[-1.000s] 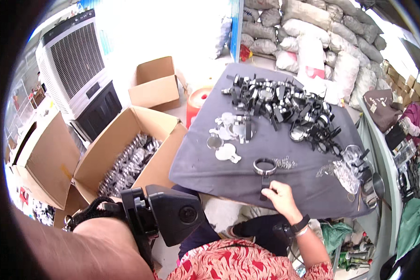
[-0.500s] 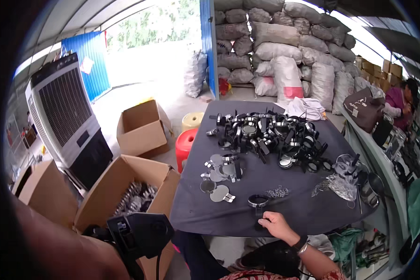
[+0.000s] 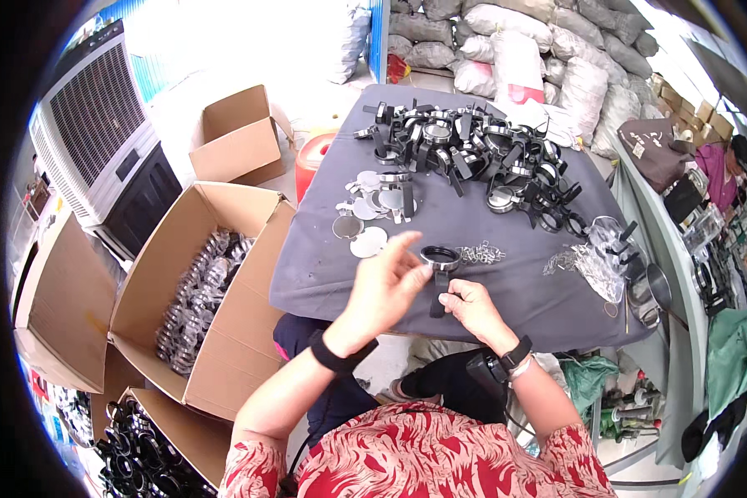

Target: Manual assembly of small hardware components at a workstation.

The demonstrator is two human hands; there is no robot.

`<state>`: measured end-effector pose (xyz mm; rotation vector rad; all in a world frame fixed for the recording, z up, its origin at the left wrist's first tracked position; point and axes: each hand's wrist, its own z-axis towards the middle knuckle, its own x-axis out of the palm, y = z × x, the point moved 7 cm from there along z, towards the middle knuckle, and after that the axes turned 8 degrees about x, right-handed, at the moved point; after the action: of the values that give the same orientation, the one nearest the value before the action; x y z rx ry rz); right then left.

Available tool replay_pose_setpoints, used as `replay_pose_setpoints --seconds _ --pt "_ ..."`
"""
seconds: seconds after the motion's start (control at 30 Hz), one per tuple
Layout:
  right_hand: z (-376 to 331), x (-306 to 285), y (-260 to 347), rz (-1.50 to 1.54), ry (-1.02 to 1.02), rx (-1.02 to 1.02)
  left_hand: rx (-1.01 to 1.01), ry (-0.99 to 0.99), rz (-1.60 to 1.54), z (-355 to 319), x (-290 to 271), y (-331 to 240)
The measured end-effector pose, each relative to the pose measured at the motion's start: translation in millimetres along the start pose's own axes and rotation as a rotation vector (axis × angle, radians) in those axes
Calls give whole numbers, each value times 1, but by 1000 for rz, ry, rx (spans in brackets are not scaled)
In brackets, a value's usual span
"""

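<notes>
A black ring-shaped part with a silver rim (image 3: 441, 257) is near the table's front edge, its short black handle pointing toward me. My right hand (image 3: 473, 309) pinches that handle between thumb and fingers. Just left of the ring, my left hand (image 3: 384, 286) has its fingers stretched and apart. Its thumb tip is at the rim; whether it touches I cannot tell. Small wire clips (image 3: 481, 253) lie in a little heap right of the ring. Flat silver discs (image 3: 368, 242), some with tabs, are spread beyond my left hand.
A large pile of similar black ring parts (image 3: 473, 149) covers the far part of the dark table (image 3: 506, 290). More clips (image 3: 602, 274) lie by a clear plastic bag at the right. Cardboard boxes (image 3: 241, 332) stand left; one holds wrapped parts. A person (image 3: 714, 178) sits far right.
My left arm has swung in from the lower left, bringing the left hand to the ring. The right hand still pinches the handle. The view has tilted downward.
</notes>
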<state>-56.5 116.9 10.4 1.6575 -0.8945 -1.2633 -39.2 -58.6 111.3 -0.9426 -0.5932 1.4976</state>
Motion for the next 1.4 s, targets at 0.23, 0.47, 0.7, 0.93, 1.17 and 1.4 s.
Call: replay_pose_setpoints --seconds 0.23,0.47,0.7,0.93,1.17,1.4 --pt "-3 -3 -1 39 59 57 -225 128 -165 -18 75 96" --pt "56 -51 56 12 -158 -113 -246 73 -251 -16 63 97" --pt "188 -23 91 -564 -215 0 -190 70 -209 -19 62 95" --pt "233 -6 60 -546 -243 -6 -200 64 -258 -21 63 93" --pt "190 -17 70 -148 -108 -86 -196 25 -254 -19 59 93" --pt "155 18 79 165 208 120 -101 -9 -240 -18 63 100"
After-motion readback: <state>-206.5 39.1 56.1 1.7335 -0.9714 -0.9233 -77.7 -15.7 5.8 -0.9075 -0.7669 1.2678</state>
